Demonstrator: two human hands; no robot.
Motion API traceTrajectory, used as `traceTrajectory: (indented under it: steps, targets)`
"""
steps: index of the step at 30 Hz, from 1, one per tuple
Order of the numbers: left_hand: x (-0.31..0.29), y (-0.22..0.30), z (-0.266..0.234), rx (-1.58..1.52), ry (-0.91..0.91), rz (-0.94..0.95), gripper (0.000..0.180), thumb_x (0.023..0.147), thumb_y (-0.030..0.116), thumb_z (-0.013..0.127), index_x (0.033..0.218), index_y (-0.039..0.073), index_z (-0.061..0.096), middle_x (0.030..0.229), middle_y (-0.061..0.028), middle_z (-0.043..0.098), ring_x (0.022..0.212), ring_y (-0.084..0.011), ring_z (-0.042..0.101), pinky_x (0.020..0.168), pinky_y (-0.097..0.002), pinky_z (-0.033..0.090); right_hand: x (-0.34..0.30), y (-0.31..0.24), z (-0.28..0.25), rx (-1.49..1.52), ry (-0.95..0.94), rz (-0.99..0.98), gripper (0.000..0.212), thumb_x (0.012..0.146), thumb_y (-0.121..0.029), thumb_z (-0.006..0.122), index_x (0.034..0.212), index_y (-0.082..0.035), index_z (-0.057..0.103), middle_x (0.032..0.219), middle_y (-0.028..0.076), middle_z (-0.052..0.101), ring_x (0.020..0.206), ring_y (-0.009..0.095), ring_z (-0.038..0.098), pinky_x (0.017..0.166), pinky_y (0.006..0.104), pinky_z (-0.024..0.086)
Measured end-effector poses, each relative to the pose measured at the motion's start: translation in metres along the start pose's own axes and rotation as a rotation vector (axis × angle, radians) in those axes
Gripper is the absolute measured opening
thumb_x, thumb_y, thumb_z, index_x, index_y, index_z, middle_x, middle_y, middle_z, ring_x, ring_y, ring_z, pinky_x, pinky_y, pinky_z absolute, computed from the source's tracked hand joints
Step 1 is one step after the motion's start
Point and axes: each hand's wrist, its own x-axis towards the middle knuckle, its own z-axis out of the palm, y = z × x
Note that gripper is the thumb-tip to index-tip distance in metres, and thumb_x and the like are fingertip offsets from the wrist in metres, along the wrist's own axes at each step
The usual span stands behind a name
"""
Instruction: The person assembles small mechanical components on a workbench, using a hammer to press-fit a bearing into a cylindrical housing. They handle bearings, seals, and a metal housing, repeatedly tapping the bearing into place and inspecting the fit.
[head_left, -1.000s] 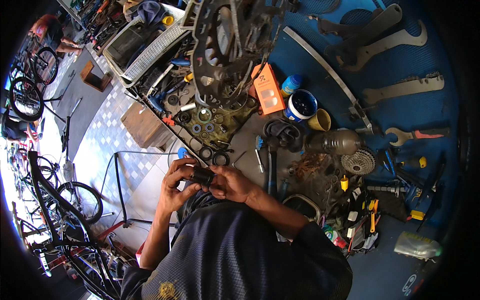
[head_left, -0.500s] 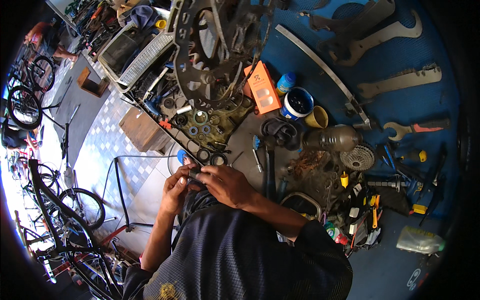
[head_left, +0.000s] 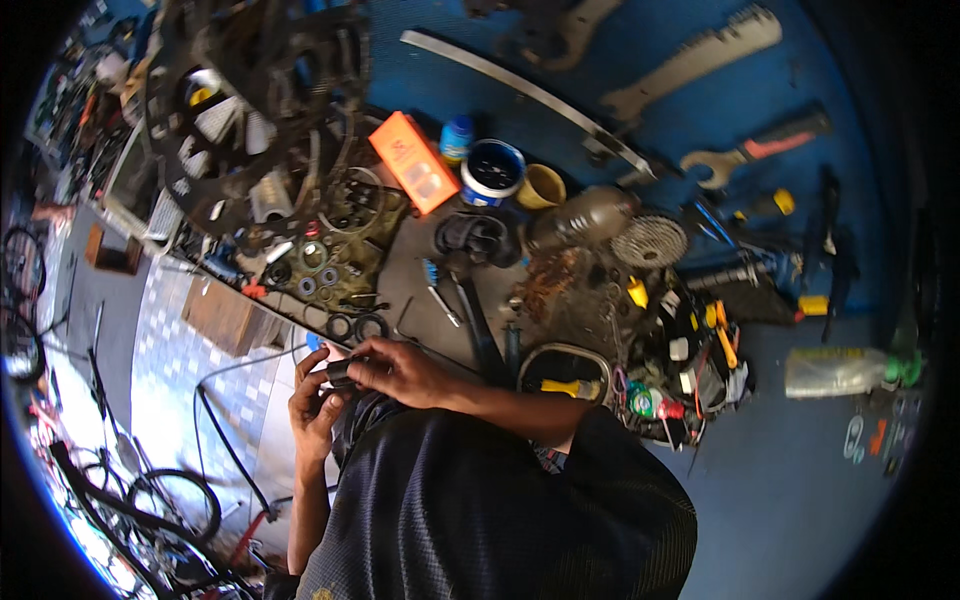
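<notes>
A small dark cylindrical part (head_left: 341, 373) is held between my two hands over the near edge of the bench. My right hand (head_left: 412, 374) pinches it from the right with thumb and fingers. On its left side, my left hand (head_left: 314, 405) has curled fingers against it, thumb below. Its exact kind is too small and dark to make out. Just beyond my hands lie black rings (head_left: 371, 326) near the bench edge. A greasy cloth (head_left: 372, 262) behind them carries several more rings and small parts.
An orange box (head_left: 413, 163), a blue-and-white tub (head_left: 490, 178) and a tan cup (head_left: 541, 187) stand farther back. A bicycle cassette (head_left: 650, 242) lies right of a brown bottle (head_left: 585, 220). Dark toothed metal parts loom at upper left. Left is a wooden block (head_left: 222, 316); wrenches (head_left: 765, 147) hang on blue board.
The view has swung, shifting the bench leftward and upward. My left fingers have spread somewhat around the dark part, which shows more plainly now. My right hand keeps its pinch.
</notes>
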Motion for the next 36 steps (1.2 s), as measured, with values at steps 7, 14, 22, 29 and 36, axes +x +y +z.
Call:
traceTrajectory:
  steps: [7,14,22,29,36]
  targets:
    - [0.024,0.001,0.006,-0.297,-0.189,-0.169,0.044,0.096,0.024,0.081,0.129,-0.002,0.067,0.152,-0.0148,0.054,0.130,-0.0241,0.060,0.105,-0.0391,0.053,-0.031,-0.023,-0.008,-0.857,0.276,-0.609,0.045,0.096,-0.026,0.079,0.135,-0.010,0.061,0.120,0.014,0.070,0.111,0.031,0.067,0.089,0.0453,0.057]
    - [0.049,0.002,0.032,-0.192,-0.345,-0.091,0.026,0.097,0.011,0.077,0.119,0.001,0.069,0.142,-0.0143,0.061,0.113,-0.0192,0.067,0.089,-0.0330,0.059,-0.065,-0.017,-0.015,-0.126,0.320,-0.105,0.046,0.100,-0.035,0.078,0.133,-0.005,0.063,0.105,0.013,0.076,0.086,0.024,0.074,0.077,0.0387,0.058]
    - [0.055,0.003,0.035,-0.439,-0.148,-0.178,0.018,0.103,0.008,0.072,0.118,0.000,0.066,0.104,-0.0101,0.075,0.086,-0.0174,0.072,0.074,-0.0357,0.065,-0.137,0.026,-0.206,-0.770,1.287,0.122,0.027,0.095,-0.017,0.072,0.121,-0.013,0.073,0.103,0.010,0.080,0.078,0.030,0.077,0.075,0.0435,0.061]
    - [0.055,0.010,0.015,-0.569,0.038,-0.195,0.011,0.108,0.014,0.066,0.113,0.004,0.064,0.093,-0.0044,0.071,0.083,-0.0147,0.072,0.074,-0.0385,0.069,-0.172,0.053,-0.311,-1.270,1.243,0.680,0.037,0.093,-0.014,0.071,0.130,-0.014,0.073,0.139,0.013,0.066,0.121,0.038,0.068,0.100,0.0507,0.059]
    - [0.064,0.006,0.017,-0.520,0.075,-0.098,0.012,0.107,0.013,0.067,0.115,0.006,0.062,0.106,-0.0079,0.072,0.096,-0.0178,0.075,0.074,-0.0409,0.073,-0.168,0.070,-0.342,-1.094,1.161,0.706,0.037,0.091,-0.017,0.078,0.126,-0.010,0.072,0.137,0.015,0.065,0.121,0.038,0.067,0.098,0.0516,0.058]
